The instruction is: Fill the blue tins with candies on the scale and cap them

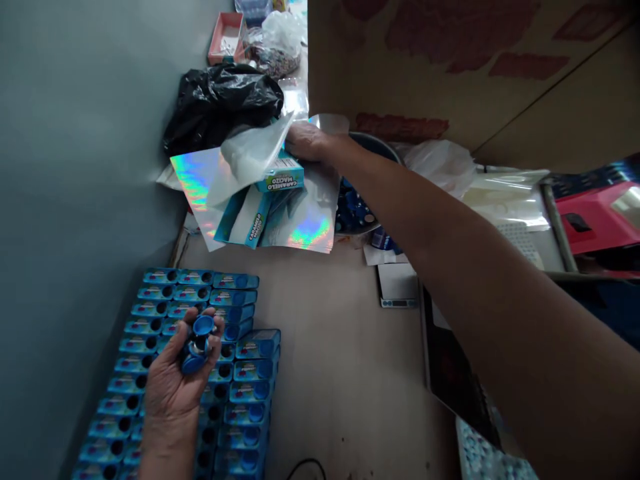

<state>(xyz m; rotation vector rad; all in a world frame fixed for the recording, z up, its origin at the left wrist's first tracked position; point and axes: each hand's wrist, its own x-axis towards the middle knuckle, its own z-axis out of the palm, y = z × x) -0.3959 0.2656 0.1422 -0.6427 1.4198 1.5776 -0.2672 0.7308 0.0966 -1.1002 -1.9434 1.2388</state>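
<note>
Several round blue caps (194, 363) lie gathered in my left hand (173, 387), its fingers curled around them. That hand hovers over rows of small blue boxes (146, 325), many showing a dark round hole and others a blue round cap. My right hand (307, 141) reaches far forward over a pile of shiny holographic sheets (313, 223). It is beside a teal carton (283, 179) printed "Caramelo Macizo"; its fingertips are hidden, so I cannot tell whether it grips anything. An opened teal carton (243, 217) and crumpled clear plastic (250, 153) lie just in front.
Under my right forearm is a bowl (380, 147) of dark blue pieces. A small scale (397, 283) sits right of centre. A black bag (220, 100) lies at the back left, against the wall. A large cardboard box (425, 73) overhangs the back right.
</note>
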